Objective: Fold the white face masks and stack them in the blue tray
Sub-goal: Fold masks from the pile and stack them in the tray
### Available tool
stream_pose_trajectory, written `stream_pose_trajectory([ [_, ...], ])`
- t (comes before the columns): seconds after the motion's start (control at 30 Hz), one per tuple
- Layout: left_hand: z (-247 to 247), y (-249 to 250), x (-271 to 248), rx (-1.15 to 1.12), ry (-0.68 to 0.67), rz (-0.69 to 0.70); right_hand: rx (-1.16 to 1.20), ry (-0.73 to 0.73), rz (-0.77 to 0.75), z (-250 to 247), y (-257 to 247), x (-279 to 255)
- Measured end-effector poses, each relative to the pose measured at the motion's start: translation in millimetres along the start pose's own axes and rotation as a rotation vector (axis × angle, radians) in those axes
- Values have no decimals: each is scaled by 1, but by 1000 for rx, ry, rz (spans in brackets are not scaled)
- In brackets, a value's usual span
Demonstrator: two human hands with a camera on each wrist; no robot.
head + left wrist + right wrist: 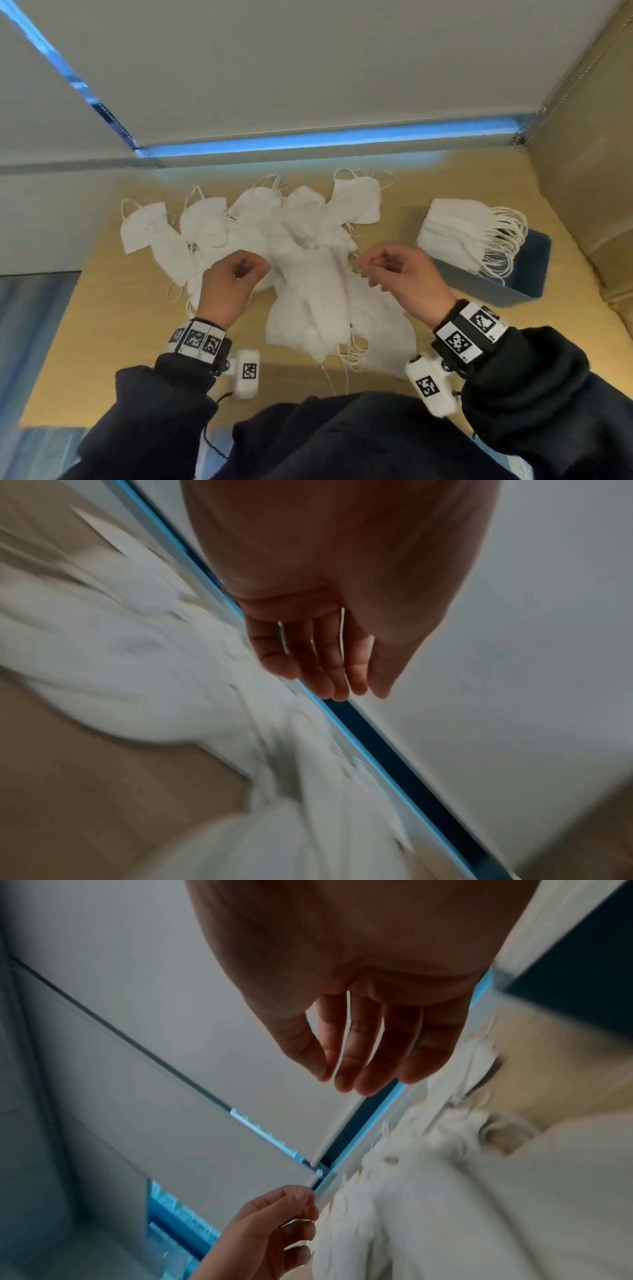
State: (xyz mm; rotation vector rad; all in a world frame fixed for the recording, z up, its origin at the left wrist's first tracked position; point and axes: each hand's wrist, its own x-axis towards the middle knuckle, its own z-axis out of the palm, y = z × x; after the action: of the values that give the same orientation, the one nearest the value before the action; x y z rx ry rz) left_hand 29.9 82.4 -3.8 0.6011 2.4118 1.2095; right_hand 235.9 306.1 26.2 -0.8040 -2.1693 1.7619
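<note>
Several loose white face masks [308,274] lie in an overlapping pile across the middle of the tan table [120,342]. My left hand [239,270] hovers over the pile's left part, fingers loosely curled and holding nothing [318,669]. My right hand [383,270] hovers over the right part, its fingers relaxed and likewise holding nothing [359,1056]. A stack of folded masks [452,229] stands in the blue tray [527,274] at the right, ear loops hanging toward the tray's far side. Both wrist views show the pile blurred [137,669] [411,1204].
Grey partition panels rise behind the table, with a blue-lit gap [325,140] along their base. A tan side wall [582,171] stands close behind the tray on the right. Bare tabletop shows at the front left. Ear loops trail toward the near table edge [335,377].
</note>
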Motion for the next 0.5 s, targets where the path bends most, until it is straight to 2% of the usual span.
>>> stream_pose_trajectory([
  [0.13,-63,-66,-22,85,163,-189,-31,-194,30,67,-10,11],
  [0.23,-86,-100,-28,134,187,-288,-147,-351,103,111,-11,24],
  [0.3,-90,-118,-24,156,125,-324,-257,-439,155,140,-8,35],
  [0.37,-87,-130,-16,214,8,-310,-393,-457,165,169,0,50],
  [0.43,-82,-137,-6,311,-92,-259,-518,-407,154,196,7,66],
  [0.5,-78,-136,2,389,-126,-242,-564,-318,152,216,9,80],
])
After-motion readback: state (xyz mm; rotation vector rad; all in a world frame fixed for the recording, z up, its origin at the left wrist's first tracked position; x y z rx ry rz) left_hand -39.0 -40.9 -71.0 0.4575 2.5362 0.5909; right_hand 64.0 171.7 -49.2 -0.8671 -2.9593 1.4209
